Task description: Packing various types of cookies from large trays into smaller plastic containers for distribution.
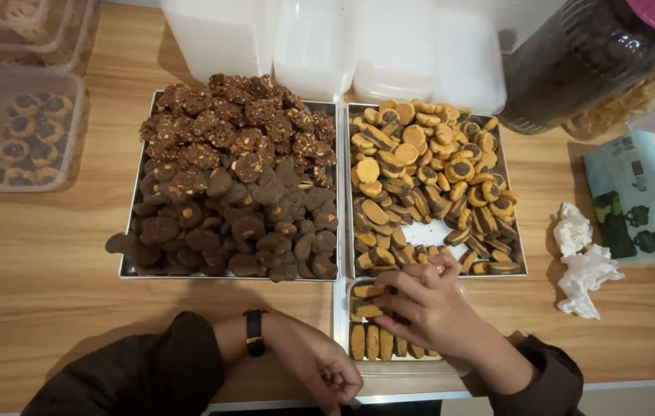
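two trays (336, 192), two hands (377, 331)

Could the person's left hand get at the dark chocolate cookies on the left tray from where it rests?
Probably yes: the left hand rests at the table edge, and nothing stands between it and the dark chocolate cookies.

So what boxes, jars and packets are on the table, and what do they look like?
Pouch: right edge, flat, teal with dark green pictures.
Jar: top right, round, clear, dark inside, pink lid.
White tubs: top middle, tall, cloudy plastic.
Clear boxes: left edge, rounded; one holds round cookies.
Small box: front, under the right hand, rows of yellow cookies inside.
Left hand: at the table's edge, touching no package.
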